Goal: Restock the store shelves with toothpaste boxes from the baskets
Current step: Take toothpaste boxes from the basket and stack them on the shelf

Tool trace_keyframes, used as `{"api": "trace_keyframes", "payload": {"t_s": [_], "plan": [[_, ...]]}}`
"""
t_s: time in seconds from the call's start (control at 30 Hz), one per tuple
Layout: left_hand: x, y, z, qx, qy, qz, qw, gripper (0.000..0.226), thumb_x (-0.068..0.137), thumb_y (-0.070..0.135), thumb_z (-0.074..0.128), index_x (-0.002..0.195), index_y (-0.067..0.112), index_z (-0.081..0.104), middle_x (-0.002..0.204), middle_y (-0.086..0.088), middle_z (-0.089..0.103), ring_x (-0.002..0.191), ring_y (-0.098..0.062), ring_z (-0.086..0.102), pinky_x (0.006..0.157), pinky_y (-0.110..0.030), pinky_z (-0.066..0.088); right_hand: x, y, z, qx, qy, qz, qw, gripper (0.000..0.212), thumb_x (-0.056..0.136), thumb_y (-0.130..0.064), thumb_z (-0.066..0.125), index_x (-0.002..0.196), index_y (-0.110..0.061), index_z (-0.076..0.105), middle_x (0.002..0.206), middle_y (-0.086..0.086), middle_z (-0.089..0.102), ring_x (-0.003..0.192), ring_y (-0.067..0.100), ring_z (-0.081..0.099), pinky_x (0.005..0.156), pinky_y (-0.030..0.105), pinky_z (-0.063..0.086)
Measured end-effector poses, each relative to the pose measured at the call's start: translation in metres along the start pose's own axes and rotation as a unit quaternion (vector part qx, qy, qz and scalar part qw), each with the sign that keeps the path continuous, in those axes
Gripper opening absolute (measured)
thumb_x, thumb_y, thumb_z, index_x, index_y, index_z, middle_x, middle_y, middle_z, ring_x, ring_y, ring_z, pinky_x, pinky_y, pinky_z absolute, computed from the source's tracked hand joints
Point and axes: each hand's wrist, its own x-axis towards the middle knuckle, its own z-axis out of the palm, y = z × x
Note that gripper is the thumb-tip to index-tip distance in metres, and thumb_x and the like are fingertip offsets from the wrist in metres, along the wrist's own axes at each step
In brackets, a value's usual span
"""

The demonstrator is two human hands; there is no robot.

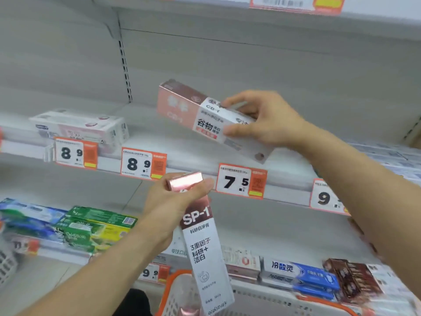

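Shelving point(227, 71) in pale grey fills the view, its middle shelf point(159, 137) mostly bare behind a front edge lined with price tags point(242, 181). White boxes point(79, 128) sit toward that shelf's left end, and green and blue boxes point(68, 224) crowd the left of the shelf below. An orange-rimmed basket point(180, 293) stands at the bottom edge of the view, under the hands.

Right hand point(266, 119) holds a pink-and-white CB-1 toothpaste box point(196, 112) over the middle shelf, above the 7.5 tag; whether its lower corner touches the shelf I cannot tell. The step looks like placing this box. Done well, it should be turned square to the front edge, pushed toward the back panel with the printed face outward, and lined up above its own tag before release.

Fingers there are curled narrowly, thumb below and the others over the top, gripping the box near its right end. Left hand point(175, 201) is wrapped round the top end of an SP-1 box point(205, 252) that hangs down toward the basket, waiting its turn.
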Motion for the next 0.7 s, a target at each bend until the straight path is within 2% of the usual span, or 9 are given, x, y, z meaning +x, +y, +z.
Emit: {"api": "trace_keyframes", "payload": {"t_s": [0.13, 0.2, 0.27, 0.33, 0.43, 0.5, 0.57, 0.63, 0.7], "plan": [[0.005, -0.001, -0.004, 0.014, 0.010, -0.017, 1.000, 0.066, 0.046, 0.030, 0.099, 0.101, 0.016, 0.065, 0.100, -0.010, 0.076, 0.090, -0.034, 0.074, 0.088, -0.060, 0.056, 0.048, 0.018, 0.037, -0.013, -0.092, 0.010, 0.996, 0.045, 0.075, -0.016, 0.086, 0.116, -0.018, 0.069, 0.107, 0.007, 0.075, 0.093, 0.021, 0.072, 0.087, 0.035, 0.057], [0.008, -0.003, -0.006, 0.015, 0.013, -0.017, 1.000, 0.054, 0.054, 0.028, 0.098, 0.098, 0.017, 0.067, 0.099, -0.008, 0.077, 0.085, -0.028, 0.075, 0.082, -0.046, 0.061, 0.056, 0.023, 0.051, -0.011, -0.131, 0.013, 0.991, 0.046, 0.074, -0.018, 0.088, 0.116, -0.017, 0.070, 0.101, 0.009, 0.076, 0.085, 0.020, 0.073, 0.083, 0.033, 0.059], [0.010, -0.003, -0.006, 0.012, 0.020, -0.007, 1.000, 0.041, 0.063, 0.024, 0.093, 0.094, 0.017, 0.068, 0.094, -0.006, 0.077, 0.074, -0.017, 0.075, 0.064, -0.027, 0.058, 0.059, 0.024, 0.061, -0.024, -0.156, 0.005, 0.987, 0.048, 0.073, -0.021, 0.088, 0.118, -0.018, 0.070, 0.101, 0.007, 0.076, 0.086, 0.018, 0.073, 0.084, 0.028, 0.056], [0.013, -0.003, -0.006, 0.013, 0.018, -0.007, 1.000, 0.041, 0.062, 0.025, 0.094, 0.094, 0.018, 0.070, 0.095, -0.005, 0.077, 0.079, -0.019, 0.076, 0.070, -0.030, 0.060, 0.058, 0.021, 0.064, -0.033, -0.174, -0.001, 0.984, 0.048, 0.077, -0.025, 0.085, 0.122, -0.019, 0.069, 0.110, 0.001, 0.074, 0.095, 0.013, 0.071, 0.089, 0.019, 0.053], [0.016, 0.004, -0.003, 0.003, 0.013, -0.012, 1.000, 0.051, 0.054, 0.030, 0.097, 0.096, 0.018, 0.071, 0.100, -0.009, 0.077, 0.094, -0.032, 0.074, 0.092, -0.053, 0.056, 0.042, 0.011, 0.053, -0.085, -0.099, -0.057, 0.990, 0.040, 0.086, -0.033, 0.076, 0.124, -0.021, 0.067, 0.118, -0.013, 0.066, 0.103, 0.004, 0.062, 0.084, 0.010, 0.048], [0.018, 0.008, 0.001, -0.010, 0.013, -0.006, 1.000, 0.044, 0.061, 0.029, 0.094, 0.097, 0.017, 0.071, 0.100, -0.009, 0.077, 0.096, -0.033, 0.073, 0.093, -0.051, 0.056, 0.013, 0.006, 0.041, -0.083, 0.016, -0.117, 0.990, 0.020, 0.091, -0.027, 0.071, 0.110, -0.020, 0.071, 0.104, -0.012, 0.069, 0.092, 0.003, 0.064, 0.080, 0.021, 0.052], [0.019, 0.011, 0.009, -0.026, 0.007, 0.003, 1.000, 0.036, 0.066, 0.030, 0.090, 0.096, 0.017, 0.072, 0.097, -0.008, 0.077, 0.094, -0.032, 0.074, 0.084, -0.043, 0.058, -0.030, 0.007, 0.035, -0.032, 0.067, -0.126, 0.989, 0.007, 0.091, -0.018, 0.070, 0.098, -0.019, 0.071, 0.090, -0.010, 0.072, 0.082, 0.008, 0.067, 0.077, 0.029, 0.055], [0.018, 0.015, 0.018, -0.038, -0.009, 0.011, 0.999, 0.030, 0.067, 0.030, 0.088, 0.090, 0.019, 0.074, 0.092, -0.007, 0.077, 0.091, -0.033, 0.074, 0.075, -0.035, 0.055, -0.076, 0.020, 0.036, 0.010, 0.037, -0.087, 0.995, 0.010, 0.090, -0.016, 0.072, 0.099, -0.018, 0.070, 0.086, -0.008, 0.071, 0.079, 0.012, 0.068, 0.074, 0.033, 0.056], [0.015, 0.017, 0.029, -0.049, -0.025, 0.013, 0.998, 0.036, 0.062, 0.034, 0.087, 0.091, 0.019, 0.074, 0.097, -0.011, 0.077, 0.096, -0.038, 0.072, 0.080, -0.040, 0.055, -0.116, 0.037, 0.043, 0.014, -0.033, -0.037, 0.999, 0.027, 0.087, -0.030, 0.074, 0.112, -0.025, 0.065, 0.098, -0.011, 0.069, 0.091, 0.013, 0.067, 0.075, 0.034, 0.056]]}}
